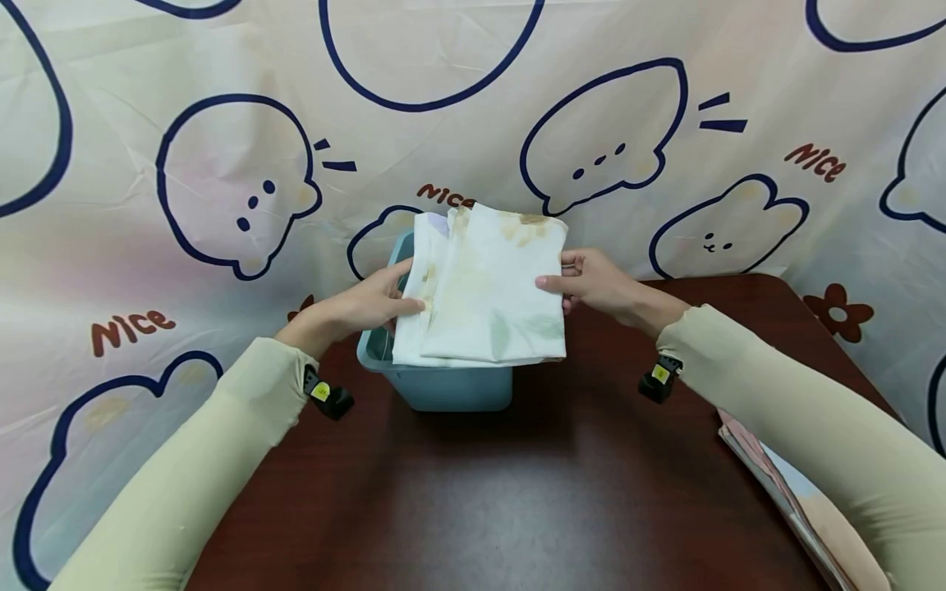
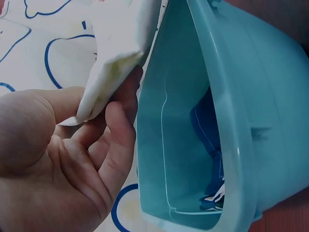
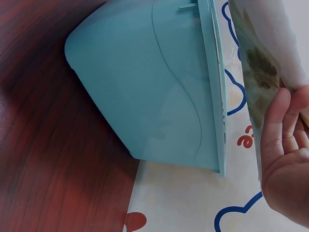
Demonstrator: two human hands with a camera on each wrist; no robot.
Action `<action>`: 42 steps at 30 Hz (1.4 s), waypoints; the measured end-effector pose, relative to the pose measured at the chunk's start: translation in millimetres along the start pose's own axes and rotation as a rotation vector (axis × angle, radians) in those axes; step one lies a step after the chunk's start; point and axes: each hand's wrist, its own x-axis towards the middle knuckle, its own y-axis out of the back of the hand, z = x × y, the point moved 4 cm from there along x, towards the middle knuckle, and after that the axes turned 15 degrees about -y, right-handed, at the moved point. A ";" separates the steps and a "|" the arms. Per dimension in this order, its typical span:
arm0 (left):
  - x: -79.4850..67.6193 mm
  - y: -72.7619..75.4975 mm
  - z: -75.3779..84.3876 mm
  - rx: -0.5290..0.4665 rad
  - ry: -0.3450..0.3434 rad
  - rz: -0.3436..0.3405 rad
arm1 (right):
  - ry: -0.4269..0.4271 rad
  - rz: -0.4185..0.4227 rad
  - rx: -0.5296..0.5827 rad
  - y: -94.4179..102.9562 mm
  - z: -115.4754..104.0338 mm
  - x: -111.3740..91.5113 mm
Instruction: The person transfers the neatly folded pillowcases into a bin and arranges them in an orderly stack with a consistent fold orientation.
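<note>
- White folded cloth [image 1: 495,287] is held between left hand [image 1: 365,305] and right hand [image 1: 597,284], each pinching an edge; even tension should keep its layers together.
- Beneath it, the blue bin [image 1: 461,390] stands on the table [image 1: 502,509]; a level hold should avoid snagging.
- Navy fabric [image 2: 206,123] lies inside.

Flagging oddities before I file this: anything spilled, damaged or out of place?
No spill shows. The held white cloth has brownish and greenish blotches, possibly stains, possibly print. A thin curved line marks the blue bin's outer wall, perhaps a scratch.
</note>
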 end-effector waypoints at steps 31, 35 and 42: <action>-9.6 38.0 -23.2 0.043 0.056 0.013 | -0.010 -0.061 0.011 -27.4 -29.5 26.4; -8.6 39.0 -25.2 0.040 0.060 0.014 | -0.021 -0.064 0.023 -30.0 -29.0 30.7; -8.0 41.4 -29.1 0.077 0.077 0.008 | -0.047 -0.086 0.031 -35.0 -27.1 37.5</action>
